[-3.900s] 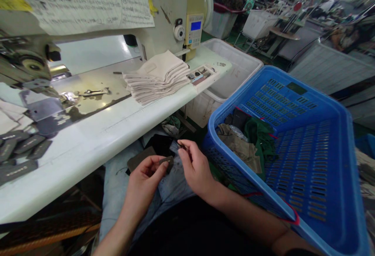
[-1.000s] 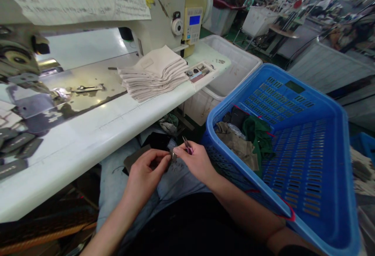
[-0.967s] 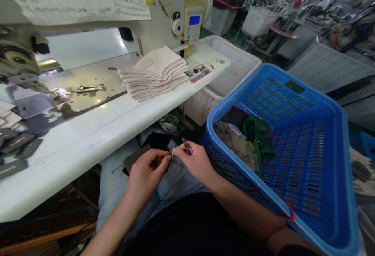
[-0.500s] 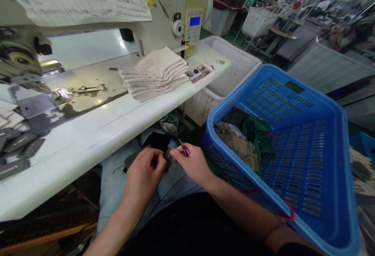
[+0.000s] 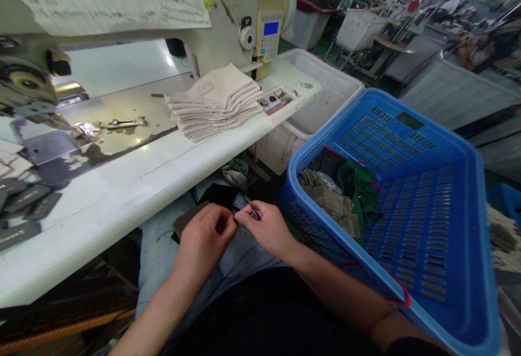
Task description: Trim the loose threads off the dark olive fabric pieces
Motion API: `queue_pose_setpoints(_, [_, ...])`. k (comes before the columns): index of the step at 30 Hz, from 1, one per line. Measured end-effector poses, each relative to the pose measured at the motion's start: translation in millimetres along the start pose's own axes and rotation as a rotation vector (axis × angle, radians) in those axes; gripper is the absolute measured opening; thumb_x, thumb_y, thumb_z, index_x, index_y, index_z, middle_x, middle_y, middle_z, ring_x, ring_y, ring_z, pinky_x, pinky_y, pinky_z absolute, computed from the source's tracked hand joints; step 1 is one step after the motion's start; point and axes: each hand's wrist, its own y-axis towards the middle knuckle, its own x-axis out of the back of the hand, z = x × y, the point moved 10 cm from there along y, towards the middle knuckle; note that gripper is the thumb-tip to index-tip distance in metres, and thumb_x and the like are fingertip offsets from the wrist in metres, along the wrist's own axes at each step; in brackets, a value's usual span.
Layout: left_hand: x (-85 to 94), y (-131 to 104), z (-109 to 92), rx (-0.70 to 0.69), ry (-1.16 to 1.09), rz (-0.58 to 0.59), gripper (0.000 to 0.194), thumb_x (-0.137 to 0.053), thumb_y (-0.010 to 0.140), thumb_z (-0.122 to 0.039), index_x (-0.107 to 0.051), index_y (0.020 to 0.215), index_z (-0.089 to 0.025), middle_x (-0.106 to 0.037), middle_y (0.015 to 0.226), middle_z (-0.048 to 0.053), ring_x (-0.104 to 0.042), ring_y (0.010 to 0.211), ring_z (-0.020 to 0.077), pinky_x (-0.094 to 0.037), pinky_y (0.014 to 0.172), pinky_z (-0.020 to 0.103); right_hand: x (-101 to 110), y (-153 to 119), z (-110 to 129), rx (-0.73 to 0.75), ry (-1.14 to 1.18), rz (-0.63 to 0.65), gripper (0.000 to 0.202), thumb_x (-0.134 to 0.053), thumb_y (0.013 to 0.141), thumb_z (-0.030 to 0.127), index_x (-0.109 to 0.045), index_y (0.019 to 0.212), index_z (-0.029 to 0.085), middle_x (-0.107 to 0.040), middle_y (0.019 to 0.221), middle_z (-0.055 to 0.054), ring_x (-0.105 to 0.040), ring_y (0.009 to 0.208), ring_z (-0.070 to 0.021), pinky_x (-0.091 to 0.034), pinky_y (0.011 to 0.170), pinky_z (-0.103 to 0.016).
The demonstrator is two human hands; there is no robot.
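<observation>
Over my lap, my left hand (image 5: 207,236) is closed in a pinch around dark fabric (image 5: 189,219), part of which shows beyond its knuckles. Almost touching it, my right hand (image 5: 266,226) is closed around small scissors (image 5: 253,208) whose blades point up and away from me. The fingertips of both hands meet at a spot too small to make out. On the sewing machine table (image 5: 154,177) above the hands lies a stack of folded beige cloth pieces (image 5: 223,98). Dark labelled patches (image 5: 28,198) are piled at the table's left end.
A blue basket (image 5: 386,285) with green and brown cloth (image 5: 329,198) stands at my right. Behind it is a white bin (image 5: 337,76). The sewing machine (image 5: 228,14) spans the upper left, its needle area (image 5: 85,128) at the left. More bins and workstations fill the background.
My left hand has moved slightly right, closer to my right fingertips. The small dark piece between the hands is now mostly hidden, and the scissors have tilted a little left.
</observation>
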Motion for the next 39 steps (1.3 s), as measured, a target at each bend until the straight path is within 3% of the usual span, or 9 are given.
queue_pose_setpoints(4, [1.8, 0.3, 14.6, 0.077, 0.038, -0.01, 0.015, -0.051, 0.08, -0.03, -0.056, 0.067, -0.024, -0.062, 0.068, 0.001, -0.062, 0.066, 0.0196, -0.046, 0.064, 0.031, 6.5, 1.7, -4.0, -0.039, 0.021, -0.042, 0.021, -0.065, 0.082, 0.033, -0.063, 0.068, 0.018, -0.063, 0.067, 0.001, -0.057, 0.065, -0.0139, -0.046, 0.064, -0.025])
queue_pose_setpoints(7, [2.6, -2.2, 20.3, 0.116, -0.027, 0.01, 0.02, -0.051, 0.084, -0.035, -0.064, 0.073, -0.024, -0.07, 0.075, 0.003, -0.066, 0.074, 0.0213, -0.05, 0.07, 0.032, 10.0, 3.5, -7.0, -0.059, 0.034, -0.063, 0.022, -0.066, 0.082, 0.035, -0.062, 0.068, 0.018, -0.062, 0.066, 0.001, -0.056, 0.066, -0.0144, -0.046, 0.063, -0.025])
queue_pose_setpoints(14, [1.9, -6.8, 7.2, 0.046, -0.096, 0.025, 0.024, -0.055, 0.087, -0.039, -0.072, 0.08, -0.023, -0.073, 0.079, 0.003, -0.067, 0.073, 0.0202, -0.051, 0.07, 0.031, 9.0, 2.5, -6.2, -0.045, 0.024, -0.065, 0.021, -0.065, 0.081, 0.036, -0.061, 0.069, 0.019, -0.061, 0.066, 0.001, -0.055, 0.064, -0.0141, -0.043, 0.063, -0.026])
queue_pose_setpoints(22, [-3.5, -3.3, -2.6, -0.027, 0.018, 0.008, 0.023, -0.052, 0.085, -0.032, -0.057, 0.064, -0.023, -0.059, 0.063, 0.0, -0.06, 0.063, 0.0185, -0.044, 0.063, 0.03, 0.4, -1.2, -5.0, -0.044, 0.029, -0.033, 0.02, -0.065, 0.082, 0.033, -0.061, 0.068, 0.019, -0.062, 0.067, 0.002, -0.056, 0.064, -0.0136, -0.044, 0.063, -0.025])
queue_pose_setpoints(27, [1.1, -0.9, 15.5, 0.066, 0.052, 0.0, 0.016, -0.051, 0.08, -0.029, -0.056, 0.065, -0.024, -0.061, 0.067, 0.001, -0.061, 0.067, 0.0195, -0.045, 0.065, 0.031, 6.9, 1.3, -4.6, -0.045, 0.035, -0.054, 0.02, -0.065, 0.082, 0.033, -0.062, 0.068, 0.019, -0.063, 0.067, 0.001, -0.057, 0.065, -0.0143, -0.046, 0.063, -0.025])
queue_pose_setpoints(31, [1.0, -2.7, 27.1, 0.154, -0.033, 0.046, 0.026, -0.05, 0.084, -0.04, -0.062, 0.067, -0.024, -0.067, 0.068, 0.002, -0.063, 0.067, 0.0199, -0.047, 0.065, 0.031, 10.9, 3.3, -7.8, -0.067, 0.045, -0.063, 0.02, -0.065, 0.081, 0.033, -0.062, 0.068, 0.018, -0.064, 0.066, 0.0, -0.057, 0.065, -0.0144, -0.046, 0.062, -0.025])
queue_pose_setpoints(39, [2.8, -6.5, 6.5, 0.055, -0.098, 0.021, 0.024, -0.056, 0.086, -0.04, -0.071, 0.076, -0.024, -0.072, 0.076, 0.002, -0.066, 0.071, 0.0195, -0.05, 0.069, 0.031, 6.1, -0.2, -6.9, -0.045, 0.045, -0.058, 0.02, -0.067, 0.081, 0.033, -0.061, 0.069, 0.018, -0.061, 0.065, 0.002, -0.056, 0.063, -0.0135, -0.044, 0.063, -0.026])
